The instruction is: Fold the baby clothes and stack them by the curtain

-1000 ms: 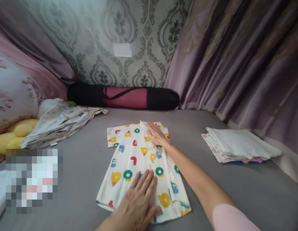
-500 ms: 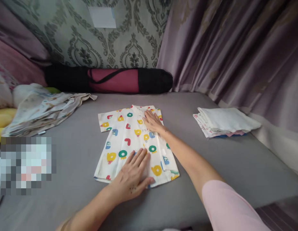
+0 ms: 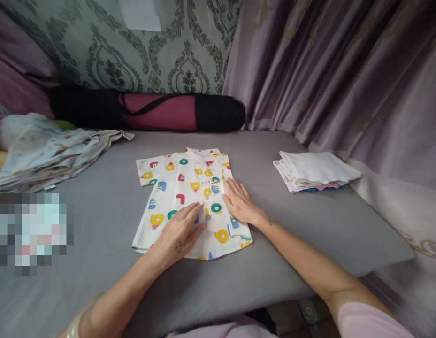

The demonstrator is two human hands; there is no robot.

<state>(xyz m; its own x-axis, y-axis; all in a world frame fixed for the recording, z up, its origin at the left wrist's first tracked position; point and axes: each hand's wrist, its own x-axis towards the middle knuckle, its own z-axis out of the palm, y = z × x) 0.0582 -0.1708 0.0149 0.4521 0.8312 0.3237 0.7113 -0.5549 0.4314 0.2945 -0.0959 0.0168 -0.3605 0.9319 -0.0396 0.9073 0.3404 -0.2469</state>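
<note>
A small white child's shirt (image 3: 184, 188) printed with coloured rings and letters lies flat on the grey bed sheet (image 3: 260, 263), collar towards the wall. My left hand (image 3: 179, 231) rests flat and open on its lower left part. Over the shirt's right side, my right hand (image 3: 240, 203) presses down, fingers stretched out. One short sleeve sticks out to the left; the right side is folded in under my right hand.
A stack of folded white cloths (image 3: 314, 170) sits at the right near the curtain. A heap of unfolded pale garments (image 3: 52, 152) lies at the left. A black and maroon roll bag (image 3: 150, 111) lies along the wall. The bed's front edge is close to me.
My right hand has slid down from the collar to the shirt's middle right. My left hand stays flat on the lower part. The view has pulled back and tilted down.
</note>
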